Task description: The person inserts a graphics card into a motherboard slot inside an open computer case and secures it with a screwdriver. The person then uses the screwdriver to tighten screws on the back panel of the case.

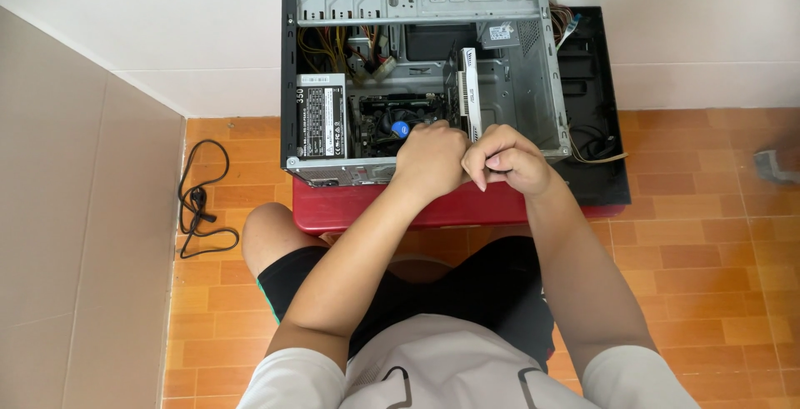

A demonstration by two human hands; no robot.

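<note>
Head view: white graphics card [471, 92] upright in open case [542, 84], just past fingertips. Left hand [431, 159] and right hand [506, 159] curled at its near edge (actual grip hidden). Stiff, fragile; grab edges.

white expansion card [471, 92] upright on edge inside open computer case [533, 84].

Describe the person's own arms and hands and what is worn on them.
Both forearms are bare, and the left hand and right hand wear no gloves; no rings, watch or bracelet can be seen. Short white sleeves with dark trim on the shirt cover only the upper arms. Black shorts show below.
</note>
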